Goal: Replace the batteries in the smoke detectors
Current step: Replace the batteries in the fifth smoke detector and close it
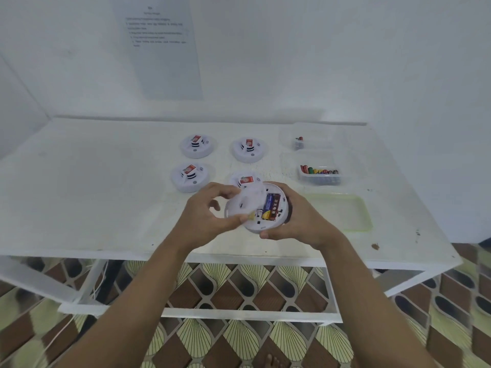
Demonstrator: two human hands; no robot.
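R hand (297,224) cups the upturned smoke detector (249,205) over the table's (106,208) front edge, fingers curled round its rim. L hand (204,216) pinches its left side. Batteries (272,207) sit in its open back. Beyond: four detectors (190,177), then a battery tub (320,176) nr the right edge.

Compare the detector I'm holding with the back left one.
The held detector is tilted in the left hand and right hand; the back left detector lies flat on the table. The held one shows its back with batteries; the back left one shows its front with a red label. Both are round and white.
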